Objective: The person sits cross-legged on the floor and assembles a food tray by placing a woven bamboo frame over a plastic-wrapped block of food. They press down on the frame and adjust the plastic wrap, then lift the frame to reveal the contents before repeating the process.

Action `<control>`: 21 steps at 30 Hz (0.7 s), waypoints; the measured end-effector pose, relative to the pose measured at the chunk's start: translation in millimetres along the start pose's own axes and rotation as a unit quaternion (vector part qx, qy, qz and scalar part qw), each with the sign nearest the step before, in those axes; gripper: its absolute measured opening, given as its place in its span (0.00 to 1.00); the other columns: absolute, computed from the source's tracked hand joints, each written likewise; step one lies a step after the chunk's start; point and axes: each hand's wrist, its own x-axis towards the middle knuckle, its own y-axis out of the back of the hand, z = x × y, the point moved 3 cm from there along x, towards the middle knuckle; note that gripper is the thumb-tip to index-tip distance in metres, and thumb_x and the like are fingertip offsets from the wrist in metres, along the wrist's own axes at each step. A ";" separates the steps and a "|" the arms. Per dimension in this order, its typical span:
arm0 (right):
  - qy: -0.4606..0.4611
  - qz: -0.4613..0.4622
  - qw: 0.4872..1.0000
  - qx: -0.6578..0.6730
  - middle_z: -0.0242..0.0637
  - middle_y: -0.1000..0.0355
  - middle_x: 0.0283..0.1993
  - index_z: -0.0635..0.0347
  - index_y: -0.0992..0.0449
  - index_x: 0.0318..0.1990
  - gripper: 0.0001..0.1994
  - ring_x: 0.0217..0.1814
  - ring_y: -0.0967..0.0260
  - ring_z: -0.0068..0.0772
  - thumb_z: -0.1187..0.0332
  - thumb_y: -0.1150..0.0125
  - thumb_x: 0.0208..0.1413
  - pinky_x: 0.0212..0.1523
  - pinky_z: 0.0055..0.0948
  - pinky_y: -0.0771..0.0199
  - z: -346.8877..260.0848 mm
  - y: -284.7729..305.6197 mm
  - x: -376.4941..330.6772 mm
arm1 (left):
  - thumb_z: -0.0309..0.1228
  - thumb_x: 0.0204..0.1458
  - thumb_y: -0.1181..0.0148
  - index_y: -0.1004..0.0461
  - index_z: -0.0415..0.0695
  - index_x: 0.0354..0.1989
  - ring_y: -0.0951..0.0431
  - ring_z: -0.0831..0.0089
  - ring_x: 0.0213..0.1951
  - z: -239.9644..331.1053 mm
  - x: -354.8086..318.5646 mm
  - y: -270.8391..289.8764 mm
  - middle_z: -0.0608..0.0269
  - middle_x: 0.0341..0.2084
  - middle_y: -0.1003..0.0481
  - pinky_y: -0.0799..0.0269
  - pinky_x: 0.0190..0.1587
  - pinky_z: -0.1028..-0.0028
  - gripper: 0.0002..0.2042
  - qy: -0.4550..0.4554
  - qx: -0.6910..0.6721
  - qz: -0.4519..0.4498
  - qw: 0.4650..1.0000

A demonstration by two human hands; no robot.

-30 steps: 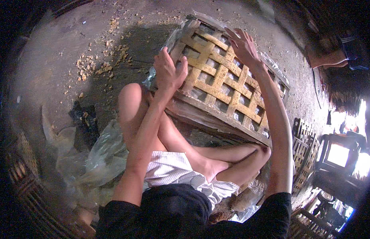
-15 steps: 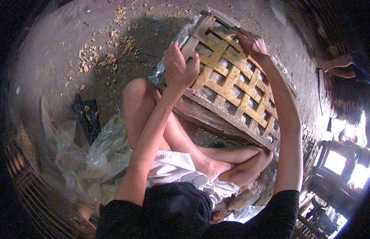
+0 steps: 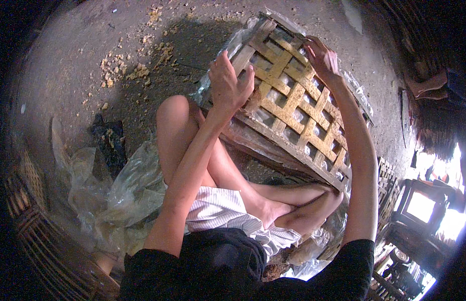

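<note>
A wood-framed woven bamboo panel (image 3: pixel 293 113) lies tilted in front of my crossed legs, on top of a box-like shape wrapped in clear plastic sheeting (image 3: pixel 239 40). My left hand (image 3: pixel 230 86) is at the panel's left frame bar, thumb apart from the stretched fingers; nothing shows in it. At the far right edge my right hand (image 3: pixel 322 57) has its fingers bent down against the frame and the end of the weave. Its fingertips are partly hidden, so I cannot make out what they pinch.
Yellowish crumbs (image 3: pixel 137 71) are scattered on the dark floor at the far left. Crumpled clear plastic (image 3: pixel 135 185) and a dark cloth-like piece (image 3: pixel 110 143) lie beside my left knee. Another person's leg (image 3: pixel 428 86) shows at the right. More woven frames (image 3: pixel 387 175) stand behind my right arm.
My right hand has shifted slightly right along the far edge, its fingers more bent. My left hand stays at the left bar. The panel sits almost the same in view.
</note>
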 end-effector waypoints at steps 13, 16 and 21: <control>-0.172 0.067 0.974 -0.129 0.46 0.28 0.40 0.61 0.24 0.33 0.10 0.44 0.27 0.50 0.69 0.27 0.53 0.46 0.45 0.27 189.3 114.3 -195.6 | 0.48 0.58 0.39 0.40 0.30 0.66 0.30 0.41 0.57 -8.2 2.0 8.4 0.34 0.55 0.30 0.36 0.62 0.45 0.37 0.034 0.040 -0.035 0.998; -0.146 0.052 0.946 -0.283 0.48 0.28 0.37 0.62 0.24 0.32 0.11 0.37 0.30 0.51 0.68 0.26 0.53 0.40 0.46 0.29 251.6 159.1 -301.9 | 0.48 0.59 0.39 0.40 0.31 0.66 0.31 0.41 0.58 -3.8 -0.4 1.5 0.35 0.55 0.30 0.37 0.61 0.44 0.37 0.029 0.024 -0.034 0.999; -0.362 0.136 0.902 -0.192 0.49 0.23 0.41 0.61 0.20 0.48 0.16 0.44 0.24 0.47 0.58 0.34 0.63 0.47 0.45 0.23 252.2 172.1 -405.9 | 0.49 0.60 0.40 0.40 0.31 0.66 0.32 0.39 0.58 -7.7 -1.2 -7.1 0.36 0.56 0.30 0.38 0.61 0.43 0.36 -0.001 0.037 -0.012 0.999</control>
